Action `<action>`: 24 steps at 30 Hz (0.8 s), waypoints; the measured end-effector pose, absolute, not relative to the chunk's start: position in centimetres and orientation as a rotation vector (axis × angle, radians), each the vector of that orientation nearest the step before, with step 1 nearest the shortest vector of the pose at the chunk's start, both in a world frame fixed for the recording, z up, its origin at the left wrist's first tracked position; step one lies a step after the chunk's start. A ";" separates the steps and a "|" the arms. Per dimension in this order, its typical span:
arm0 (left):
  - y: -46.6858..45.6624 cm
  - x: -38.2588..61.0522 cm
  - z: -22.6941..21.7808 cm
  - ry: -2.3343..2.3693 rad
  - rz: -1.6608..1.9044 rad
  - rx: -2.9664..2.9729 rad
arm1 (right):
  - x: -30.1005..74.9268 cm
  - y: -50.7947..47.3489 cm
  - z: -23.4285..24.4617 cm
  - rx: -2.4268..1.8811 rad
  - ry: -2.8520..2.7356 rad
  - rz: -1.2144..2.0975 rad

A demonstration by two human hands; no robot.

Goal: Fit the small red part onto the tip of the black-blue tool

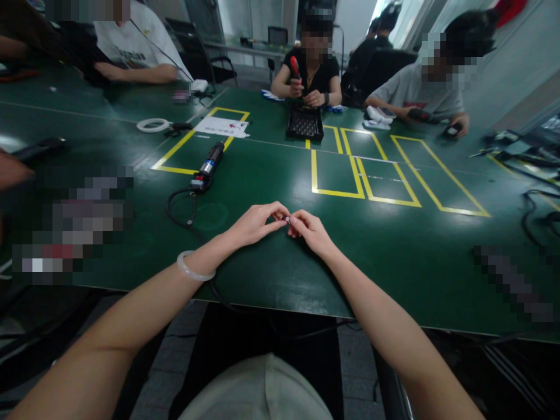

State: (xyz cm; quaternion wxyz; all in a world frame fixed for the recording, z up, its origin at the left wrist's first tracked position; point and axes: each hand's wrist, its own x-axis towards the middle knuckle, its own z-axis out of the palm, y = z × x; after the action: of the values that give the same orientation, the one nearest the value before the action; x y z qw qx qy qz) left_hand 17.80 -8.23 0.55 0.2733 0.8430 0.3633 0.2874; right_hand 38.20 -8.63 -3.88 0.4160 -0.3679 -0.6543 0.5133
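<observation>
My left hand (pixel 261 223) and my right hand (pixel 308 229) meet fingertip to fingertip just above the green table (pixel 271 268). Between their pinched fingers is a tiny dark red and whitish piece (pixel 286 220), too small to name. Both hands appear closed on it, thumbs and forefingers pressed together. A pale bangle (pixel 195 267) circles my left wrist. Beyond my left hand lies a black electric screwdriver (pixel 211 160) with a cable, on its side and touched by neither hand.
Yellow tape rectangles (pixel 338 191) mark the table. Across it a person holds a red-handled tool (pixel 294 67) over a black tray (pixel 305 123). A white paper (pixel 221 126) and a coiled white cable (pixel 153 125) lie at the left. Another person sits at right, hands on dark tools.
</observation>
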 end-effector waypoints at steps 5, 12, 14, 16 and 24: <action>-8.1 17.6 0.1 0.988 0.801 2.198 | 38.2 -8.7 -4.2 -0.866 -1.627 1.219; -4.7 14.6 0.3 1.344 0.850 2.346 | 38.5 -8.4 -4.2 -0.950 -1.651 1.059; -2.9 11.8 0.1 1.709 0.895 2.385 | 38.6 -8.4 -4.1 -0.982 -1.647 1.038; -1.3 8.7 -0.3 2.078 0.834 2.279 | 38.6 -8.4 -4.1 -0.996 -1.655 1.027; 0.6 2.5 -1.1 2.477 0.342 1.884 | 38.6 -8.5 -4.2 -0.987 -1.692 1.058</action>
State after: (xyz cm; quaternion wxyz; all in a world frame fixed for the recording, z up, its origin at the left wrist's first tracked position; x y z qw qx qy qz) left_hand 2.54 0.58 -1.12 0.0055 0.6017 0.7912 0.1092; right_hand 38.55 -8.53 -4.23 0.4415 -0.3978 -0.6819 0.4264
